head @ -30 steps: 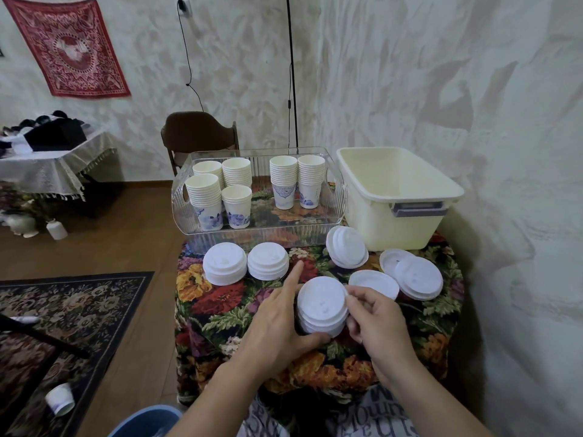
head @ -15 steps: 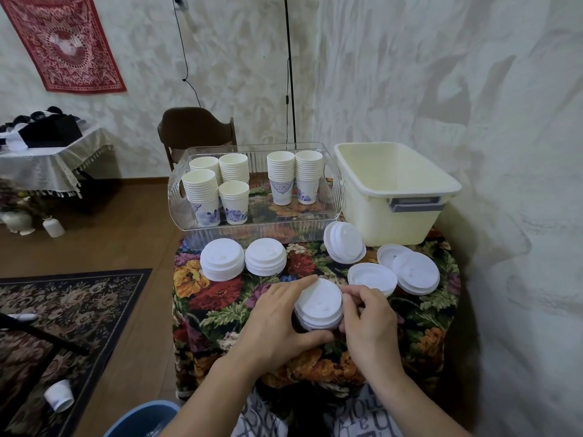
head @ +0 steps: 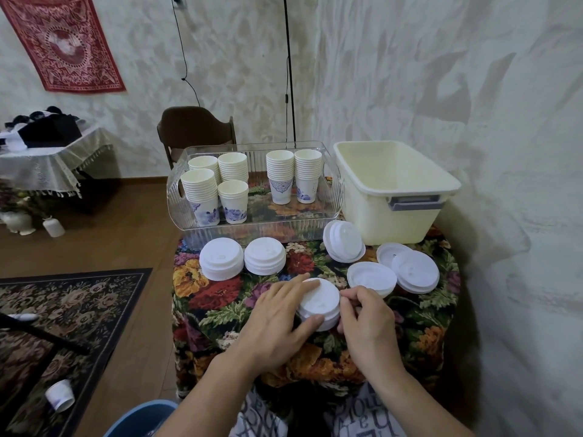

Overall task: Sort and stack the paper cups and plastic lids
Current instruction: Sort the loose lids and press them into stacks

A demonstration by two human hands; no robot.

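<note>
A short stack of white plastic lids (head: 319, 302) stands on the flowered tablecloth (head: 220, 298) in front of me. My left hand (head: 277, 320) grips its left side, fingers across the top and thumb along the near edge. My right hand (head: 366, 320) holds its right side with curled fingers. Two neat lid stacks (head: 221, 258) (head: 265, 255) stand to the left. More lids lie to the right: a tilted pile (head: 344, 241), a lid (head: 371, 277) and a spread pile (head: 415, 271). Several stacks of paper cups (head: 202, 193) stand in a clear tray (head: 252, 228).
An empty cream tub (head: 394, 190) stands at the back right, against the wall. A brown chair (head: 195, 127) is behind the tray. On the floor at the left lie a patterned rug (head: 69, 310) and a fallen paper cup (head: 60, 395). A blue bucket rim (head: 138, 421) shows below.
My left index finger has come down from pointing up and now lies over the lid stack. Both hands have closed in tighter on the stack.
</note>
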